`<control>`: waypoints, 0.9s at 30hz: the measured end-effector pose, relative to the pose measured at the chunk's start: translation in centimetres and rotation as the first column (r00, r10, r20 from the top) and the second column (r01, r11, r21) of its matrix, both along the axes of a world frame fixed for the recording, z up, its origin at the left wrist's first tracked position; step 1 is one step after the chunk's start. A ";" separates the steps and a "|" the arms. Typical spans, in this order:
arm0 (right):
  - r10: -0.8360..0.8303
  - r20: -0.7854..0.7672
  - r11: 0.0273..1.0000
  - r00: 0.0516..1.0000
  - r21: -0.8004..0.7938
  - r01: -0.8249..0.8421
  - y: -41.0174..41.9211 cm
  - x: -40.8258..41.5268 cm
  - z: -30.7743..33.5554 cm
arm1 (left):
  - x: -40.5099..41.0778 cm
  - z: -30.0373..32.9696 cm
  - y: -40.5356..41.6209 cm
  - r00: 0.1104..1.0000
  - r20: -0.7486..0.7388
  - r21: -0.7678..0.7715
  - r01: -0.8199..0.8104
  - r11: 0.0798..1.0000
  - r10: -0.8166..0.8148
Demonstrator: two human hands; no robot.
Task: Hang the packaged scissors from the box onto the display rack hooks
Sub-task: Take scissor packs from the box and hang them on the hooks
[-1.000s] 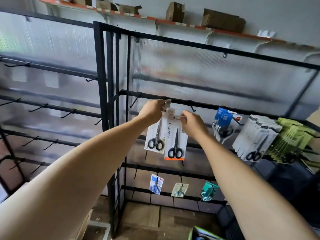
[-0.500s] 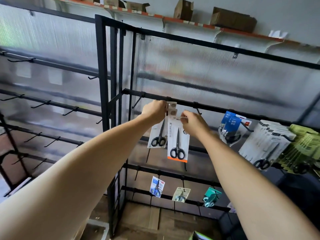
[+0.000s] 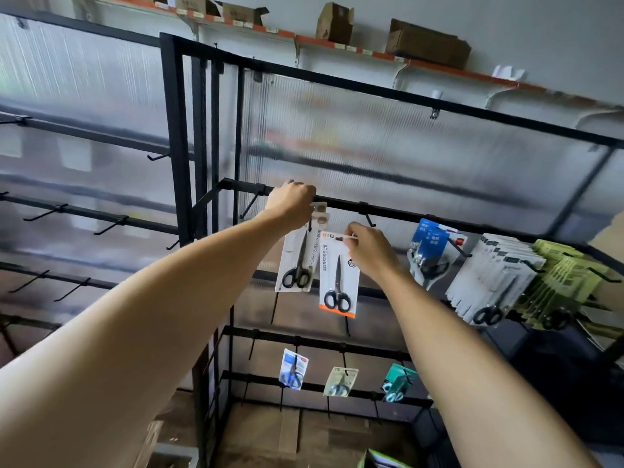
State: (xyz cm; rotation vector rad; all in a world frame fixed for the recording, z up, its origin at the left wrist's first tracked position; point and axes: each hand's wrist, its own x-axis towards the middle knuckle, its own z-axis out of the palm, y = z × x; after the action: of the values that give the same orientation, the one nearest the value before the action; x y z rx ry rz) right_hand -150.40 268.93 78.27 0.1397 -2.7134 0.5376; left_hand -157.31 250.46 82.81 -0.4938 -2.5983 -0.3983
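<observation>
My left hand (image 3: 292, 204) is raised to the black rack bar (image 3: 398, 211) and grips the top of a small stack of packaged scissors (image 3: 299, 265), which hangs below my fist. My right hand (image 3: 368, 248) pinches the upper corner of a single scissors pack (image 3: 338, 282) with an orange bottom strip, just right of the stack and slightly lower. An empty black hook (image 3: 368, 219) juts from the bar just above my right hand. The box is only partly seen as a green edge (image 3: 378, 461) at the bottom.
More packs hang to the right: blue ones (image 3: 432, 251), a white row (image 3: 489, 282) and green ones (image 3: 567, 282). Three small packs (image 3: 339, 381) hang on a lower bar. Empty hooks (image 3: 111, 224) line the left rack. Cardboard boxes (image 3: 425, 43) sit on a high shelf.
The view has tilted up a little. My left hand lifted its stack closer to the bar. My right hand drew the single pack slightly right and lower, apart from the stack.
</observation>
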 end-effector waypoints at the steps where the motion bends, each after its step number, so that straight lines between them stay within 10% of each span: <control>1: -0.013 0.000 1.000 1.000 -0.018 0.013 0.2 0.2 0.0 | 0.1 0.3 0.1 1.000 0.008 0.006 0.021 1.000 -0.021; 12: -0.207 -0.099 0.976 0.973 -0.083 0.199 2.9 1.6 0.8 | 2.5 2.3 6.4 0.957 0.094 -0.151 0.286 0.946 -0.274; 27: -0.138 -0.098 0.984 0.986 -0.128 0.125 7.2 -1.5 1.5 | 1.9 2.0 9.5 0.981 0.132 -0.184 0.168 0.968 -0.145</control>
State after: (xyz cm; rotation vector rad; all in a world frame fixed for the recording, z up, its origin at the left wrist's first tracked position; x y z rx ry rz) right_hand -151.95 276.11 79.73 -0.0414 -2.5563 0.6346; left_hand -155.46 259.92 84.82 -0.7687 -2.7360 -0.2312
